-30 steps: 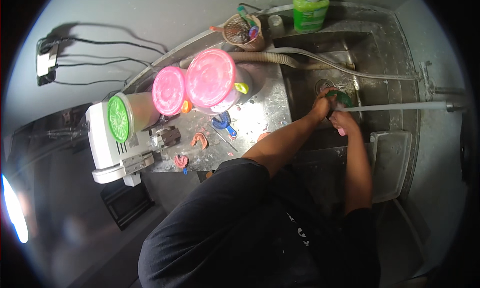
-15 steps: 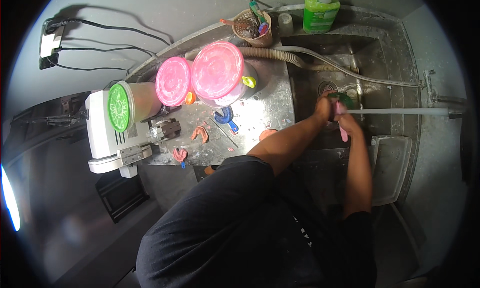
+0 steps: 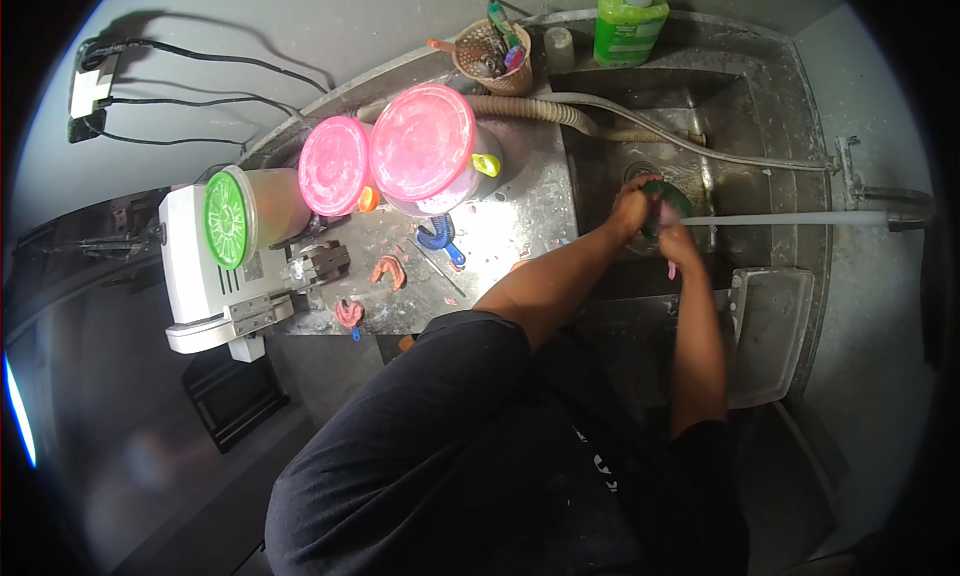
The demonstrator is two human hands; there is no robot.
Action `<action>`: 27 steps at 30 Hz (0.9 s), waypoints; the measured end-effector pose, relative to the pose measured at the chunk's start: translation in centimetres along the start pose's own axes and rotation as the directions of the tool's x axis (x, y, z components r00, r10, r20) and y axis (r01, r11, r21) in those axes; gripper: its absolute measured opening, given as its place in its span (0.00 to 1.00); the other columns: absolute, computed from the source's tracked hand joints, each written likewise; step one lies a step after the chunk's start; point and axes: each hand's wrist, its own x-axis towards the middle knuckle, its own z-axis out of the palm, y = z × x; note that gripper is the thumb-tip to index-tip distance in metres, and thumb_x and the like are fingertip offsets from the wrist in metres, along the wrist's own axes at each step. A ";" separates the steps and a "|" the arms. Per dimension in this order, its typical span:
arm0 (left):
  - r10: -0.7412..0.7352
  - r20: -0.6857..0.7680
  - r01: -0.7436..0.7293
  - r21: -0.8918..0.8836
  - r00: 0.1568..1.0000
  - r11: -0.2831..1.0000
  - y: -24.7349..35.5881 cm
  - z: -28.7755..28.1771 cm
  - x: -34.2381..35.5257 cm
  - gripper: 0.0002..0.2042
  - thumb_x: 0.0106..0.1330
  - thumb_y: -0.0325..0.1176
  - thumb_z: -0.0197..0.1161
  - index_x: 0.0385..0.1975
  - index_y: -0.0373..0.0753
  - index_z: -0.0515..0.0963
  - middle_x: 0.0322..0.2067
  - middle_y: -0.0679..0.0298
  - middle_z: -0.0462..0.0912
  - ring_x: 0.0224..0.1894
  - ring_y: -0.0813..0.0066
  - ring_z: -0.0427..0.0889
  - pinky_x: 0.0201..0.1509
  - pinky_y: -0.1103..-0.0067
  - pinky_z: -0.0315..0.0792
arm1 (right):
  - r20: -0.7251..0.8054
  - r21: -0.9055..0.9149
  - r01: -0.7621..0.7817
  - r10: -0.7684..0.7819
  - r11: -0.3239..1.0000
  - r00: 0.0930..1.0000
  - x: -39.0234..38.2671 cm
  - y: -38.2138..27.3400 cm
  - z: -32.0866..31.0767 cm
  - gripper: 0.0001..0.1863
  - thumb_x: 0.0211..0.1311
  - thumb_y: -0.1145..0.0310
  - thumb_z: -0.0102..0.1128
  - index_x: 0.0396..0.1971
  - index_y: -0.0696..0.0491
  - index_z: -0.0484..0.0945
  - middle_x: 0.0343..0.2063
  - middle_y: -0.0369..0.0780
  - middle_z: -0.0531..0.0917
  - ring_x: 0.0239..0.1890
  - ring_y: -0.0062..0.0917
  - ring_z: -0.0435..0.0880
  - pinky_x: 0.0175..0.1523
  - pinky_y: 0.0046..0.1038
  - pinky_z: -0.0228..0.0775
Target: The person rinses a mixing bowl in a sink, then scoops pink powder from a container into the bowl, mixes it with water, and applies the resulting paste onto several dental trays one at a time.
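Observation:
Over the steel sink (image 3: 755,116), my left hand (image 3: 628,211) is closed round a green bowl-like item (image 3: 667,196). My right hand (image 3: 676,244) grips a pink-handled tool (image 3: 673,268), its upper end smeared by motion against the green item. A pale spout pipe (image 3: 790,219) reaches from the right-hand tap to just over my hands. On the steel counter (image 3: 520,201) left of them lie blue dental trays (image 3: 440,238), pink horseshoe moulds (image 3: 388,271) and a thin metal tool (image 3: 437,271).
Pink-lidded tubs (image 3: 422,141), a green-lidded tub (image 3: 270,211) and a white machine (image 3: 195,276) line the counter. Behind are a tool basket (image 3: 475,61), green liquid bottle (image 3: 630,31), hoses (image 3: 550,116) and a wall socket (image 3: 90,96). A plastic tray (image 3: 770,336) stands at right.
The pink tool shifts back and forth between frames, raised half a second ago and lower now, with my right hand moving alongside. The whole view has shifted slightly.

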 end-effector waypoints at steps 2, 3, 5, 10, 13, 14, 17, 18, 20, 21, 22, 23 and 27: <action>-0.086 0.005 0.086 0.041 0.996 0.995 1.9 -0.6 -0.4 0.16 0.59 0.25 0.58 0.48 0.38 0.79 0.46 0.56 0.80 0.47 0.69 0.77 0.52 0.77 0.70 | 0.059 -0.014 -0.067 0.067 0.998 0.996 -1.6 -1.6 -0.4 0.21 0.53 0.79 0.45 0.49 0.57 0.75 0.37 0.52 0.83 0.39 0.41 0.83 0.42 0.35 0.73; -0.169 0.024 0.165 0.118 0.985 0.979 3.1 -1.1 -0.7 0.18 0.57 0.26 0.61 0.49 0.41 0.79 0.49 0.54 0.78 0.51 0.65 0.76 0.57 0.74 0.68 | 0.236 0.123 -0.065 0.034 0.990 0.971 -2.4 -2.4 -0.9 0.17 0.56 0.79 0.43 0.45 0.55 0.76 0.30 0.46 0.81 0.34 0.33 0.81 0.35 0.33 0.71; 0.038 0.028 -0.047 0.533 0.999 0.845 5.5 -1.7 -1.4 0.21 0.53 0.28 0.63 0.51 0.44 0.78 0.52 0.53 0.74 0.55 0.59 0.72 0.60 0.69 0.65 | 0.388 0.262 -0.088 -0.021 0.961 0.922 -3.9 -3.8 -1.8 0.15 0.58 0.80 0.41 0.41 0.54 0.77 0.24 0.40 0.79 0.29 0.25 0.79 0.27 0.30 0.69; 0.636 0.481 -0.519 0.842 0.603 -0.144 9.7 -3.7 -2.4 0.27 0.43 0.31 0.65 0.49 0.49 0.77 0.60 0.50 0.64 0.62 0.41 0.63 0.66 0.57 0.58 | 0.022 -0.334 0.082 -0.079 0.939 0.997 -9.7 -6.8 -4.3 0.14 0.53 0.79 0.50 0.39 0.52 0.77 0.28 0.41 0.83 0.35 0.37 0.83 0.41 0.35 0.73; 0.647 0.358 -0.509 0.859 0.674 0.055 10.9 -4.1 -2.5 0.27 0.42 0.28 0.67 0.48 0.49 0.77 0.59 0.47 0.63 0.60 0.43 0.65 0.64 0.60 0.61 | -0.090 -0.250 0.097 -0.123 0.963 0.988 -12.6 -7.5 -7.1 0.18 0.50 0.81 0.52 0.42 0.51 0.77 0.28 0.39 0.82 0.34 0.32 0.83 0.41 0.36 0.72; 0.605 0.188 -0.512 0.748 0.774 0.422 11.3 -4.5 -2.3 0.26 0.44 0.27 0.68 0.48 0.48 0.76 0.55 0.50 0.67 0.60 0.48 0.66 0.62 0.62 0.64 | -0.155 -0.211 0.071 -0.105 0.975 0.982 -13.2 -7.5 -8.7 0.19 0.50 0.82 0.52 0.43 0.51 0.77 0.27 0.39 0.81 0.33 0.30 0.82 0.40 0.36 0.72; -0.108 0.087 0.121 -0.175 0.990 0.977 12.7 -6.5 -1.6 0.16 0.61 0.31 0.61 0.50 0.39 0.73 0.48 0.57 0.77 0.43 0.62 0.81 0.48 0.70 0.77 | -0.338 0.017 -0.012 0.017 1.000 0.941 -13.5 -6.9 -15.5 0.06 0.70 0.72 0.50 0.37 0.57 0.75 0.28 0.38 0.79 0.24 0.21 0.79 0.26 0.23 0.76; -0.136 0.153 0.181 -0.332 0.979 0.926 13.0 -7.3 -1.9 0.18 0.63 0.35 0.59 0.52 0.39 0.72 0.49 0.56 0.76 0.44 0.60 0.81 0.46 0.68 0.79 | -0.417 -0.013 0.022 -0.025 1.000 0.909 -13.1 -6.7 -18.1 0.08 0.70 0.70 0.50 0.36 0.58 0.76 0.28 0.38 0.79 0.25 0.21 0.80 0.27 0.23 0.76; -0.187 0.215 0.268 -0.455 0.959 0.849 13.5 -8.8 -3.2 0.20 0.65 0.39 0.57 0.54 0.39 0.70 0.49 0.55 0.76 0.44 0.58 0.81 0.45 0.66 0.80 | -0.583 -0.261 -0.008 -0.151 0.965 0.798 -11.8 -6.2 -23.0 0.11 0.66 0.65 0.56 0.36 0.56 0.82 0.30 0.43 0.85 0.31 0.28 0.85 0.36 0.31 0.76; -0.252 0.269 0.354 -0.452 0.929 0.819 13.7 -9.6 -3.9 0.21 0.66 0.42 0.56 0.56 0.39 0.68 0.49 0.54 0.76 0.45 0.57 0.81 0.42 0.62 0.81 | -0.678 -0.366 -0.105 -0.188 0.925 0.711 -10.9 -5.8 -24.7 0.13 0.64 0.61 0.58 0.34 0.57 0.82 0.30 0.46 0.85 0.32 0.35 0.86 0.38 0.35 0.74; -0.289 0.346 0.429 -0.458 0.893 0.779 13.8 -10.3 -4.6 0.23 0.66 0.44 0.54 0.58 0.40 0.67 0.49 0.54 0.76 0.45 0.55 0.81 0.39 0.59 0.82 | -0.738 -0.427 -0.137 -0.257 0.894 0.624 -10.0 -5.3 -26.4 0.16 0.62 0.58 0.61 0.31 0.58 0.83 0.30 0.50 0.85 0.34 0.41 0.86 0.40 0.39 0.73; -0.307 0.306 0.422 -0.454 0.901 0.785 13.9 -10.9 -5.4 0.23 0.66 0.44 0.54 0.58 0.40 0.67 0.49 0.54 0.76 0.45 0.55 0.81 0.39 0.59 0.82 | -0.762 -0.500 -0.238 -0.292 0.833 0.578 -9.0 -4.7 -27.6 0.20 0.59 0.54 0.62 0.28 0.60 0.82 0.29 0.54 0.83 0.36 0.52 0.82 0.41 0.43 0.71; -0.282 0.109 0.302 -0.347 0.953 0.888 13.2 -12.7 -8.4 0.20 0.66 0.43 0.58 0.52 0.39 0.69 0.44 0.55 0.77 0.42 0.59 0.82 0.22 0.63 0.82 | -0.752 -0.562 -0.293 -0.330 0.773 0.571 -6.8 -1.5 -29.9 0.22 0.64 0.48 0.57 0.38 0.54 0.83 0.33 0.48 0.86 0.38 0.43 0.85 0.36 0.40 0.72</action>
